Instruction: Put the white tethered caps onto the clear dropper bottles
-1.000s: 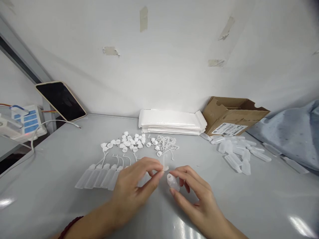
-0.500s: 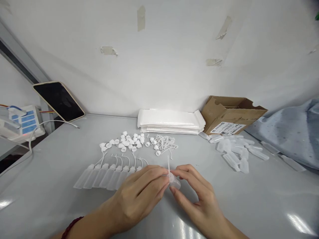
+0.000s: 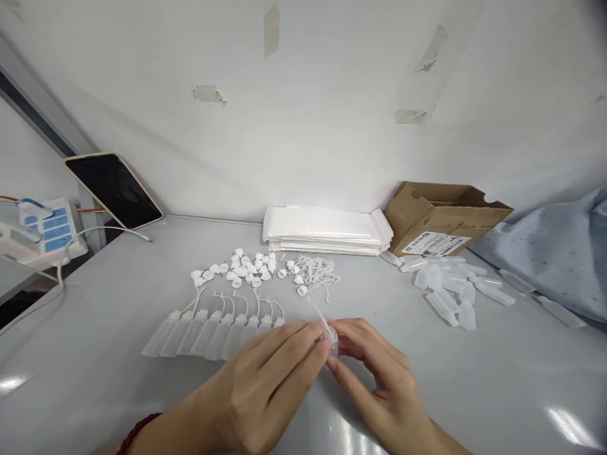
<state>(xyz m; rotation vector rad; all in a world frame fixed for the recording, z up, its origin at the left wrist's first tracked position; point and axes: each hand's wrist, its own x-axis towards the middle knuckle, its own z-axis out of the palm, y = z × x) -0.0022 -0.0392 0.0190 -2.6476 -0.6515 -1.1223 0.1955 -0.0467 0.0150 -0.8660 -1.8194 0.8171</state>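
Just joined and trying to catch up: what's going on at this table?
Someone is working bare-handed on a small translucent bottle. The right hand holds its side; the left hand has its fingers at the neck, where a thin white strap sticks up. What exactly they pinch is hidden. At left on the table lies a row of bottles with straps, with loose white caps behind it. More loose bottles lie at right.
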